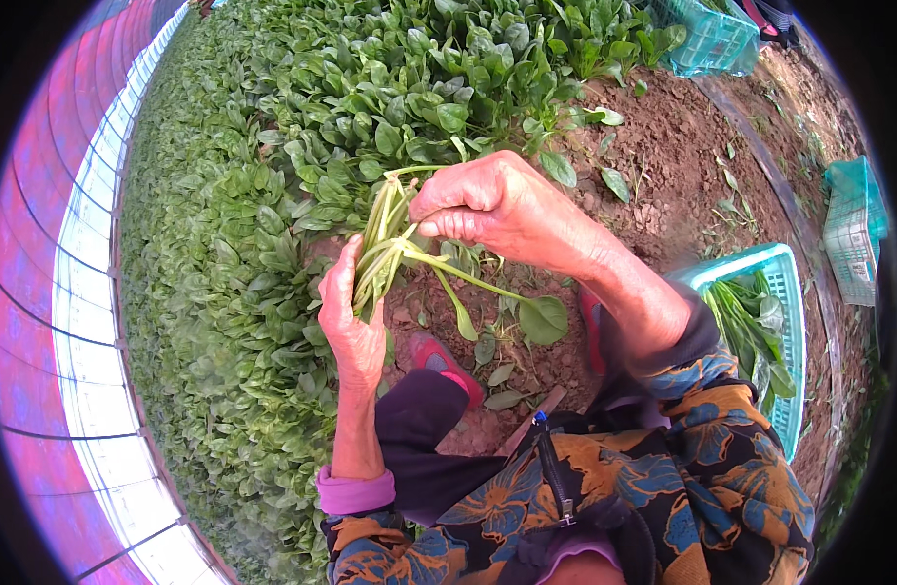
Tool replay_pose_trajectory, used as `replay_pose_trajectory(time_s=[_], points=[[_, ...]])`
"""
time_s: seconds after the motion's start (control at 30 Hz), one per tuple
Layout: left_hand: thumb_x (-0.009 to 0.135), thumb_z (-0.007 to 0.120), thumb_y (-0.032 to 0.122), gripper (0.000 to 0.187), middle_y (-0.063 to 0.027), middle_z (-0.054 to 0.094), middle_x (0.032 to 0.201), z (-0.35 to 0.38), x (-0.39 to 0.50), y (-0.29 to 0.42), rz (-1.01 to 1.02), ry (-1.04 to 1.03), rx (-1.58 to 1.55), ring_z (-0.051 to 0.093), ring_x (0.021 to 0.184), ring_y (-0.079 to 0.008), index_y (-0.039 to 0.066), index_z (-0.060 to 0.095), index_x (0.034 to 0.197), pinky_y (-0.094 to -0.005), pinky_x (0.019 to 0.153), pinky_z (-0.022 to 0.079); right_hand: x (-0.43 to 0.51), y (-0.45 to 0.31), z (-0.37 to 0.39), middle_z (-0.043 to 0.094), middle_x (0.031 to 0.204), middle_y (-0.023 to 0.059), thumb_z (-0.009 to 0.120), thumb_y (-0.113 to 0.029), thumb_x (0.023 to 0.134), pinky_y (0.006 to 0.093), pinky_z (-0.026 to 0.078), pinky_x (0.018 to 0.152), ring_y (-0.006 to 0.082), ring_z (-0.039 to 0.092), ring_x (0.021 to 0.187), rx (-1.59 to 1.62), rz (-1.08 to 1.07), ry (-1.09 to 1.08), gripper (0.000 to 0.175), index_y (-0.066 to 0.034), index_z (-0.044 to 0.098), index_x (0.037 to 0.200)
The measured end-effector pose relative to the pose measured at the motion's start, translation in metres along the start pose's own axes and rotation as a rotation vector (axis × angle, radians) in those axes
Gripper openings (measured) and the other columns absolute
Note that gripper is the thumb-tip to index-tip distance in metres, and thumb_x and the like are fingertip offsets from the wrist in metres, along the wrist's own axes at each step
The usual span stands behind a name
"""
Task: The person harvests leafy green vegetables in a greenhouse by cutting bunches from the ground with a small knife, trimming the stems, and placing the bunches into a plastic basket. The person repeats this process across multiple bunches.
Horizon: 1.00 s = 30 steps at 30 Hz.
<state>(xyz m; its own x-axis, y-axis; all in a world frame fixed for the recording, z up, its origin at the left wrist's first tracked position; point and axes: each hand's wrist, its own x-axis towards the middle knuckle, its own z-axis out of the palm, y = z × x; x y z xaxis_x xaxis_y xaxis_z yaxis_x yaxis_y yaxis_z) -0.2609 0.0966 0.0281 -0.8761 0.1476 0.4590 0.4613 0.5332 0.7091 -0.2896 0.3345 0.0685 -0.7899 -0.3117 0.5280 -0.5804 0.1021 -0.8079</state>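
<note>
My left hand (352, 314) is closed around a bunch of spinach stems (379, 252), whose cut or root ends point up and away from me. Just right of the bunch, my right hand (467, 205) has thumb and forefinger pinched together at the stem ends; a thin stem shows beside its fingers. Whether the fingertips grip a stem is hard to tell. A spinach leaf (543, 319) on a long stalk hangs out of the bunch to the right, with a smaller leaf (464, 322) beside it. The bunch's lower part is hidden by my left hand.
Dense spinach plants (236, 292) grow ahead and to the left. Bare reddish soil (660, 139) with loose leaves lies at the right. A turquoise plastic crate (791, 322) holding spinach is by my right elbow; further crates (851, 227) stand beyond. A person's foot shows at top right.
</note>
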Motion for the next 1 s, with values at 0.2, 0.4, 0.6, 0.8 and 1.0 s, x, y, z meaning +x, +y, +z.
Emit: replay_pose_trajectory(time_s=[0.2,0.4,0.6,0.8,1.0], points=[[0.075,0.058,-0.019,0.065,-0.0112,0.057,0.128,-0.005,-0.003,-0.001,-0.073,-0.078,-0.032,0.057,0.115,-0.0206,0.002,0.048,0.136,-0.0308,0.099,0.045,0.0,-0.001,0.001,0.061,0.072,0.0103,0.067,-0.022,0.087,0.0334,0.048,0.059,0.0249,0.061,0.065,-0.145,-0.085,-0.072,0.023,0.0002,0.063,0.088],[0.087,0.061,-0.008,0.054,-0.0107,0.059,0.121,-0.016,-0.006,-0.014,-0.262,-0.023,-0.253,0.061,0.104,-0.0176,-0.002,0.043,0.138,-0.0317,0.093,0.049,0.003,-0.013,-0.007,0.063,0.076,0.006,0.065,-0.015,0.09,0.0279,0.049,0.066,0.0143,0.06,0.07,-0.034,0.256,-0.033,0.013,-0.0026,0.066,0.092],[0.087,0.059,-0.009,0.053,-0.0105,0.058,0.121,-0.012,-0.007,-0.018,-0.359,0.013,-0.413,0.061,0.102,-0.0182,-0.002,0.044,0.137,-0.0316,0.091,0.05,0.003,-0.001,0.012,0.063,0.081,0.0046,0.065,-0.005,0.085,0.0269,0.049,0.071,0.0115,0.059,0.077,0.079,0.063,-0.039,0.02,-0.0044,0.065,0.105],[0.089,0.058,-0.007,0.046,-0.0077,0.058,0.123,-0.01,-0.007,-0.007,-0.225,-0.04,-0.172,0.057,0.109,-0.0144,0.001,0.049,0.133,-0.0294,0.095,0.048,0.003,-0.011,0.022,0.059,0.077,-0.004,0.068,-0.014,0.088,0.0233,0.042,0.063,0.0049,0.049,0.071,0.397,0.332,-0.228,0.022,-0.0031,0.065,0.107],[0.086,0.055,-0.012,0.05,-0.0075,0.057,0.126,-0.008,-0.005,-0.007,-0.187,-0.103,-0.201,0.057,0.111,-0.0141,0.001,0.048,0.135,-0.0275,0.094,0.047,-0.001,0.004,0.03,0.058,0.077,-0.0047,0.068,-0.013,0.088,0.0234,0.044,0.064,0.0046,0.05,0.073,0.424,0.297,-0.162,0.016,-0.0007,0.066,0.098]])
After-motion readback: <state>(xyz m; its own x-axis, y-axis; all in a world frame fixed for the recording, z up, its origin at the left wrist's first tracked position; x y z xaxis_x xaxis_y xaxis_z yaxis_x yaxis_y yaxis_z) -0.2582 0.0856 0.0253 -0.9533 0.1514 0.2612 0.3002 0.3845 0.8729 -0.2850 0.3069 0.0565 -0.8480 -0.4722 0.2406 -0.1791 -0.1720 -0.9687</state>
